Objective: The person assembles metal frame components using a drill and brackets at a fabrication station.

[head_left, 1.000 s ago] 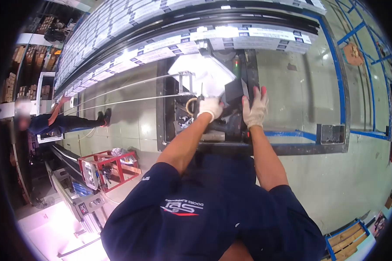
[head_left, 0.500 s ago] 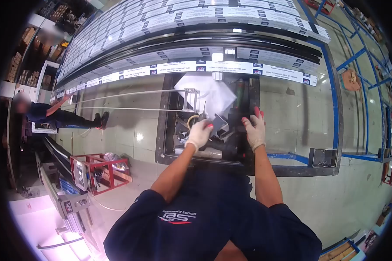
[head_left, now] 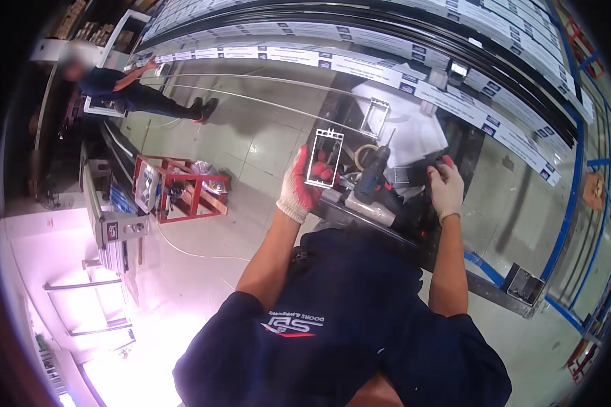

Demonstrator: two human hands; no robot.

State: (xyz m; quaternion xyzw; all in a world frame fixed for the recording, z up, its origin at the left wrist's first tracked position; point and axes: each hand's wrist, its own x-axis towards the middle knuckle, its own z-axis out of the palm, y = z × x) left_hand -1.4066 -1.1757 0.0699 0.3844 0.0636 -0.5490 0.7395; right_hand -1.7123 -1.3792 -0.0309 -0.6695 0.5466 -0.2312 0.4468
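Observation:
My left hand point(head_left: 299, 186), in a white glove with red fingertips, holds up a short white aluminium profile piece point(head_left: 324, 157), its hollow rectangular end facing me. My right hand point(head_left: 446, 190), gloved the same way, rests at the right side of the black tool tray point(head_left: 387, 217), fingers curled on something dark I cannot make out. Between the hands a cordless drill point(head_left: 373, 175) lies on the tray beside a roll of tape point(head_left: 365, 153). A second white profile piece point(head_left: 375, 117) stands farther back near white sheeting point(head_left: 411, 129).
Long black and white labelled profiles point(head_left: 387, 71) run across the glass-topped bench with a blue frame point(head_left: 563, 203). Another person point(head_left: 125, 95) stands at the far left. A red cart point(head_left: 180, 186) and a machine point(head_left: 112, 217) stand on the floor to my left.
My left hand has lifted the white profile piece off the tray and up to the left. My head turned left, so the bench has swung to the right.

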